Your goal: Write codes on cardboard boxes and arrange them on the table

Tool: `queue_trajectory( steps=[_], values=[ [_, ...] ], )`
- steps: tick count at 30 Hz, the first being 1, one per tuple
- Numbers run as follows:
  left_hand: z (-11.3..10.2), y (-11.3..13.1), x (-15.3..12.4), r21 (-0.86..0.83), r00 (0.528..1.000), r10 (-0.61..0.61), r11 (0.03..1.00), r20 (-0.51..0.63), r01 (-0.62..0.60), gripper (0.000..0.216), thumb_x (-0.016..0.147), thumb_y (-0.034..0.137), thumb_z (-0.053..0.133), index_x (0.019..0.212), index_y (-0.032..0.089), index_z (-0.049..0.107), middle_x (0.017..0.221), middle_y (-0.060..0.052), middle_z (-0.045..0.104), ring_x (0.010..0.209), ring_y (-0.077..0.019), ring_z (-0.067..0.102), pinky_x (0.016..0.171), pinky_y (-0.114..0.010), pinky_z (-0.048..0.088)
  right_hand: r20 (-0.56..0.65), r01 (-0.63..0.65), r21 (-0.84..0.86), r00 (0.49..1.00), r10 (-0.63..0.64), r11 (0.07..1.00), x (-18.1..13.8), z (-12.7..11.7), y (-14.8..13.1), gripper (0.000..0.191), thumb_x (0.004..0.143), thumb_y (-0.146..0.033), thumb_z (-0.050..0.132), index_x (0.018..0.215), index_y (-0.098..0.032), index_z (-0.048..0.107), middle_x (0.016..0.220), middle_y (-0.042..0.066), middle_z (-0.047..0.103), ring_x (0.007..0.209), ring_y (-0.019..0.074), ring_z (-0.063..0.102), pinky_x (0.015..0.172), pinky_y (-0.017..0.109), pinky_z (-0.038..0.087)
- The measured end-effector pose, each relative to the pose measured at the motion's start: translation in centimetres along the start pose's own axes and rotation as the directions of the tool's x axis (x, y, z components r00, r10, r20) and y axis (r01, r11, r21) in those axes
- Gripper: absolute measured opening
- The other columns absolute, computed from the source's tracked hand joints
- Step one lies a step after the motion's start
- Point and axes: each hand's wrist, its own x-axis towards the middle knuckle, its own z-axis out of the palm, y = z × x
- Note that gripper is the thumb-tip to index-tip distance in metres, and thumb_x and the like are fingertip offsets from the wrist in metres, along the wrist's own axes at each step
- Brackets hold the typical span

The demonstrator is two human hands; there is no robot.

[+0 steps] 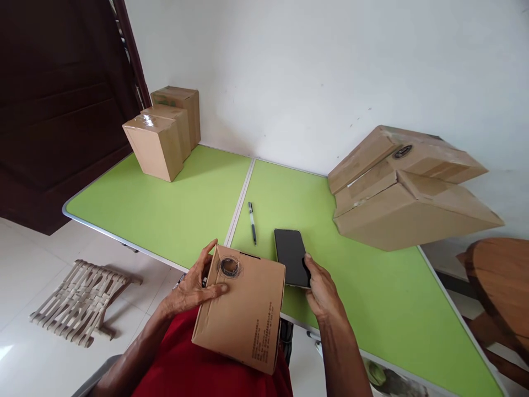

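Note:
My left hand (pixel 196 289) grips a small brown cardboard box (pixel 243 309) by its left side, thumb lying across the face turned toward me. That face carries a scribbled black ring (pixel 229 267) near its upper left corner and printed dark text at lower right. The box is tilted, close against my red shirt (pixel 177 358) at the table's near edge. My right hand (pixel 322 284) is closed on the lower right edge of a dark-screened smartphone (pixel 291 255), thumb on top. Beyond the box, a pen (pixel 252 223) lies on the green table (pixel 198 204).
Several cardboard boxes (pixel 152 143) stand at the table's back left. Larger cardboard boxes (pixel 413 204) fill its right side, one with a black ring mark. A woven stool (pixel 80 303) sits on the floor at left, and a round wooden stool (pixel 502 281) is at far right.

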Motion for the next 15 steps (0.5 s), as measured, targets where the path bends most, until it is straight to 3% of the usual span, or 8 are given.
queue_trajectory(
  steps=[6, 15],
  values=[
    [-0.1, -0.6, 0.1, 0.000, 1.000, -0.005, 1.000, -0.001, 0.005, 0.113, 0.091, 0.046, 0.083, 0.174, 0.033, 0.008, 0.153, -0.014, 0.058, 0.146, -0.0361, 0.056, 0.124, -0.057, 0.044, 0.018, 0.097, -0.257, 0.995, -0.095, 0.962, -0.4, -0.4, -0.3, 0.051, 0.080, -0.068, 0.068, 0.096, -0.021, 0.079, 0.111, 0.013, 0.082, 0.124, 0.0352, 0.069, 0.105, 0.045, 0.056],
    [0.1, -0.5, 0.0, 0.015, 1.000, -0.003, 1.000, -0.026, 0.004, 0.112, 0.091, 0.047, 0.082, 0.174, 0.033, 0.008, 0.152, -0.014, 0.059, 0.143, -0.0361, 0.059, 0.122, -0.057, 0.046, 0.092, 0.169, -0.578, 0.986, -0.142, 0.799, -2.4, -0.5, -2.1, 0.070, 0.076, -0.074, 0.059, 0.111, -0.017, 0.078, 0.124, 0.024, 0.077, 0.118, 0.0440, 0.070, 0.103, 0.054, 0.051]
  ],
)
